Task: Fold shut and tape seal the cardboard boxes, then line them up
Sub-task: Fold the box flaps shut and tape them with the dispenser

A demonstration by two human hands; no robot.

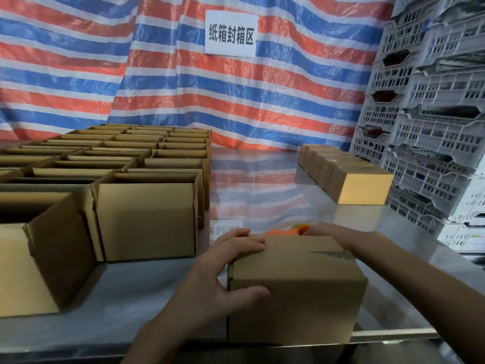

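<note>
Head view, box in hand: cardboard box (296, 292), flaps folded down, sits at the near edge of the bench (257, 185), lower centre of the frame.
Left hand: left hand (228, 261) is clamped on the box's left end, fingers curled over the top edge and thumb pressed on the near face.
Right hand: right hand (333, 233) reaches over the far right top edge; its fingertips drop behind the box, so I cannot tell if they are closed on anything.
Orange tool: orange tool (284, 231) peeks out just behind the box, touching or right beside the right hand. Likely the tape dispenser, but mostly hidden.
Step, as I read it: sealing the top seam.
Doing it well: keep the left hand pinning the flaps flat and closed, start the tape on the far face, draw it straight along the seam and down the near face, then rub it flat.
Count, open boxes: open boxes (147, 219) fill the left in three columns, well over a dozen; the far rows blur together.
Count, sealed boxes: sealed boxes (359, 189) form one row at right of centre, roughly five; the joins are faint.
Count, hands and tool: two hands, one tool.
Count, crates: grey crates (433, 132) are stacked at the right edge, too many to count exactly.
Count, sign: one sign (231, 32) on the striped tarp (78, 61).
</note>
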